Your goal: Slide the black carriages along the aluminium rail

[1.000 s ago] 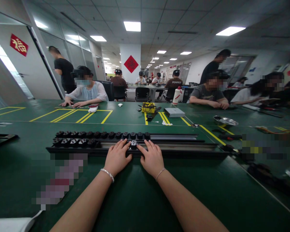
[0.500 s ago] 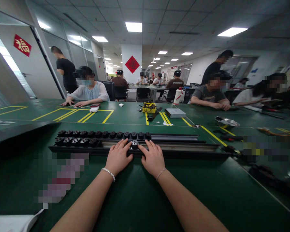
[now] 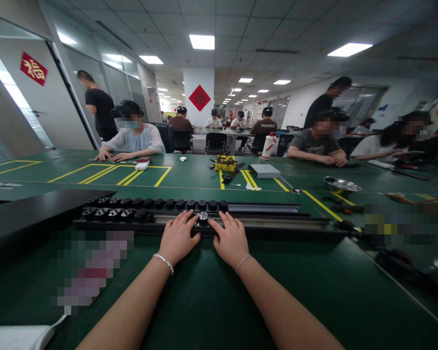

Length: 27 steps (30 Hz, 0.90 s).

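Note:
Two long black track rails (image 3: 277, 221) lie side by side across the green table. Small round black socket modules (image 3: 170, 203) line the left and middle of the far rail, and several more sit at the left of the near one. A lone socket module (image 3: 203, 218) with a pale face stands mid-way along the near rail, between my hands. My left hand (image 3: 180, 236) rests with fingers stretched over the rail, fingertips at the module's left side. My right hand (image 3: 231, 239) is also spread, its index fingertip at the module's right side. Neither hand wraps around it.
A dark flat panel (image 3: 32, 214) juts in from the left beside the rail ends. A white power strip cord (image 3: 58, 322) lies lower left. Farther off are a metal bowl (image 3: 341, 184), a grey box (image 3: 264, 171) and a bottle (image 3: 268, 146). People sit across the table.
The dark panel at the left has shifted right and now reaches across the far left end of the rails. My hands and the lone module stay nearly still.

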### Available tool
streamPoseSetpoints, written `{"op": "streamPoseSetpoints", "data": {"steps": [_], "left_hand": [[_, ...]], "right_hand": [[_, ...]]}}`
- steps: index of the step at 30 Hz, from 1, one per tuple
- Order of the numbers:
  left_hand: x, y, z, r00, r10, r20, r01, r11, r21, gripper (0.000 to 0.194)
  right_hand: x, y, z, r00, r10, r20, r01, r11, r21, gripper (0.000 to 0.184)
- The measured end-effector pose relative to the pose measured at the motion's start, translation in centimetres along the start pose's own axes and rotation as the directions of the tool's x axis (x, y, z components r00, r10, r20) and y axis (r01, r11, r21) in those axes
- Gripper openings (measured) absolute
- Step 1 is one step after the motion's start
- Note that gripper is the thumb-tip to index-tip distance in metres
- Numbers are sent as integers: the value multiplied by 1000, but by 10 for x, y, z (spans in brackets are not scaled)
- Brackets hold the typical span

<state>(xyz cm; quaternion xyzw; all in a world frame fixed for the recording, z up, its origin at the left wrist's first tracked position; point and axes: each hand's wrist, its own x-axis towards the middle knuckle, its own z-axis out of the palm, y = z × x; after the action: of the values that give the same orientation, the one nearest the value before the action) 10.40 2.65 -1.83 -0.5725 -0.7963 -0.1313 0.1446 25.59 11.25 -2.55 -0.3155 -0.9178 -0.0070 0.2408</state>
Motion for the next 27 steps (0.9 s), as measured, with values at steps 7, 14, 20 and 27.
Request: {"op": "streamPoseSetpoints", "data": {"steps": [7, 14, 20, 27], "left_hand": [[1, 1, 0, 1000, -3, 3, 3, 1000, -2, 53], [1, 1, -1, 1000, -9, 7, 9, 1000, -6, 53], [1, 2, 0, 1000, -6, 15, 6, 1000, -6, 54], [2, 4, -1, 1000, -11, 6, 11, 1000, -2, 53]], "right_hand": [[0, 0, -1, 1000, 2, 6, -2, 1000, 5, 49], [0, 0, -1, 1000, 0, 6, 0, 1000, 12, 49], [0, -1, -1, 1000, 6, 20, -7, 1000, 9, 50], [0, 0, 0, 1000, 6, 14, -6, 1000, 17, 50]]}}
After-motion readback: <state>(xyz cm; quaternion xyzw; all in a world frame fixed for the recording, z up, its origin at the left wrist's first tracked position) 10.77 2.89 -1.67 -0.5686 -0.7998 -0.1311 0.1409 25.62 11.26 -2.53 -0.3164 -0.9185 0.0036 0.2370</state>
